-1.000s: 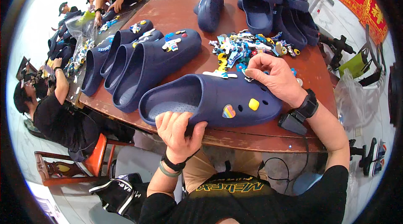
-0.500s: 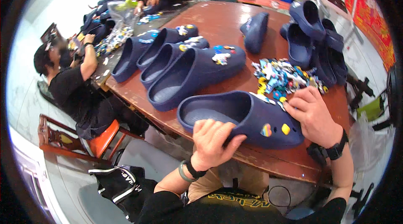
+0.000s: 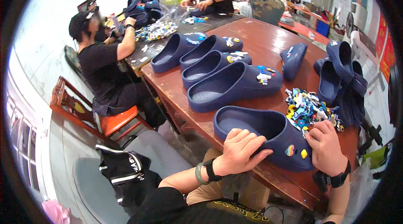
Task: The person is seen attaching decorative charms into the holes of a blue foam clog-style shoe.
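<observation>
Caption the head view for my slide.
Left hand holds a navy clog; right hand touches its charm-studded front.

Navy clogs (image 3: 279,140), a red-brown table (image 3: 256,35) and a many-coloured heap of charms (image 3: 308,107).
The heart (image 3: 289,150) has rainbow stripes; the stud (image 3: 304,154) beside it is plain yellow. The heap mixes white, blue, yellow and black. The wooden chair (image 3: 63,108) is brown with an orange-red seat (image 3: 119,121), and a farther backrest (image 3: 266,10) is camouflage-patterned. The bracelet (image 3: 200,174) is grey-green, the watch (image 3: 339,177) black, the trousers (image 3: 205,194) tan, the shirt (image 3: 168,205) black with yellow lettering. White stripes edge a black garment (image 3: 132,169); a cloth (image 3: 56,212) is pink.
</observation>
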`<state>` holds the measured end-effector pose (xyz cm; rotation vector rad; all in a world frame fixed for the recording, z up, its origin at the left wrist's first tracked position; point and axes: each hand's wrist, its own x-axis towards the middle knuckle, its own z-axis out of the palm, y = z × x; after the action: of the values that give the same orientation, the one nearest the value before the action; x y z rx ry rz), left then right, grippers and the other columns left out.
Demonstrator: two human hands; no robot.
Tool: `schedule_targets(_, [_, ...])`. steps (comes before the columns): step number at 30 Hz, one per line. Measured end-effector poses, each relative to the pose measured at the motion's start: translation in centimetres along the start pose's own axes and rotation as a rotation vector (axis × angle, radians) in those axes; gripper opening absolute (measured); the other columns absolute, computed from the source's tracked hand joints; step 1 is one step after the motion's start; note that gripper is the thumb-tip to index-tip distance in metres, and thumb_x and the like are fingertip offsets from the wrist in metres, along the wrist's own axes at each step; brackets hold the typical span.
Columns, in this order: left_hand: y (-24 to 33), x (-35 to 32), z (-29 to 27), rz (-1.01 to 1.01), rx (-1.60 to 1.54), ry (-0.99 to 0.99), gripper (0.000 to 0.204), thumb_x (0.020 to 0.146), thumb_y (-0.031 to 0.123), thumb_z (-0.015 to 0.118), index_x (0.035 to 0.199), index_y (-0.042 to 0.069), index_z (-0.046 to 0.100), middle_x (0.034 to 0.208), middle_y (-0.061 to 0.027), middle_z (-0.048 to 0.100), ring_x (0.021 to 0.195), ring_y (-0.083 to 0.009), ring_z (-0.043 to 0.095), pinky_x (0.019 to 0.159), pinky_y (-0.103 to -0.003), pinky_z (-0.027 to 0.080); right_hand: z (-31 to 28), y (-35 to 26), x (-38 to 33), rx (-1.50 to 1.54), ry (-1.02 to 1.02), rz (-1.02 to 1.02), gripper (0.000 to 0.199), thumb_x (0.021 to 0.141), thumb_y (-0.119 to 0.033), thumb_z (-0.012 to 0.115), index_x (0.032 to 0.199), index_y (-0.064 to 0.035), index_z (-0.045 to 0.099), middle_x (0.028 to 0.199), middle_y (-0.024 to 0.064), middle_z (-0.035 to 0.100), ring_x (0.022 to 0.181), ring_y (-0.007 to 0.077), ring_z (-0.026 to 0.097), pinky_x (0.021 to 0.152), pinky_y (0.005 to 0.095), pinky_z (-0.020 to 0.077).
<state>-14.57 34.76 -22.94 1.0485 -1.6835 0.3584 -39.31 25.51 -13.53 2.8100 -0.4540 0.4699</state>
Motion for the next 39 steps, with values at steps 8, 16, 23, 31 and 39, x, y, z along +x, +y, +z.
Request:
schedule_targets(8, [0.2, -0.1, 0.0, 0.01, 0.027, 0.008, 0.035, 0.073, 0.024, 0.08, 0.096, 0.004, 0.063, 0.078, -0.0061, 0.06, 0.067, -0.0245, 0.055, 0.066, -0.036, 0.037, -1.4, -2.0, -0.2, 0.145, 0.116, 0.229, 0.03, 0.072, 0.005, 0.061, 0.101, -0.0008, 0.065, 0.094, 0.0145, 0.059, 0.092, 0.0339, 0.058, 0.083, 0.0425, 0.0471])
schedule_targets(16, [1.8, 0.3, -0.6, -0.071, -0.042, -0.092, 0.034, 0.075, 0.019, 0.079, 0.1, 0.003, 0.063, 0.091, -0.0102, 0.061, 0.085, -0.0289, 0.057, 0.079, -0.039, 0.041, -9.1, -10.8, -1.3, 1.071, 0.39, 0.26, 0.026, 0.097, -0.026, 0.051, 0.088, -0.0034, 0.059, 0.096, 0.016, 0.064, 0.079, 0.0306, 0.064, 0.072, 0.0398, 0.049])
schedule_targets(23, [9.0, 10.5, -10.1, -1.366, 0.122, 0.3, 0.05, 0.082, 0.033, 0.069, 0.125, 0.011, 0.054, 0.138, -0.0137, 0.045, 0.121, -0.037, 0.045, 0.097, -0.053, 0.039, -9.6, -10.4, 6.1, 1.684, -0.029, 0.315, 0.031, 0.086, -0.016, 0.068, 0.103, 0.0093, 0.063, 0.1, 0.0166, 0.064, 0.09, 0.0279, 0.063, 0.086, 0.0418, 0.0477])
schedule_targets(31, [8.0, 13.3, -0.2, -1.226, -0.201, 0.235, 0.055, 0.082, 0.036, 0.069, 0.127, 0.011, 0.052, 0.14, -0.0149, 0.044, 0.123, -0.0377, 0.042, 0.099, -0.054, 0.037, -8.2, -10.5, 6.0, 1.57, 0.107, 0.366, 0.027, 0.086, -0.015, 0.068, 0.099, 0.0071, 0.063, 0.097, 0.0148, 0.063, 0.088, 0.0264, 0.063, 0.083, 0.0406, 0.0483])
schedule_targets(39, [8.9, 1.6, -15.0, -0.899, -0.428, 0.392, 0.06, 0.081, 0.039, 0.07, 0.13, 0.011, 0.05, 0.142, -0.0162, 0.041, 0.126, -0.0385, 0.039, 0.102, -0.054, 0.034, -9.0, -11.0, 5.4, 1.425, 0.23, 0.118, 0.022, 0.085, -0.014, 0.069, 0.096, 0.005, 0.063, 0.095, 0.0131, 0.063, 0.085, 0.0249, 0.062, 0.081, 0.0395, 0.0488])
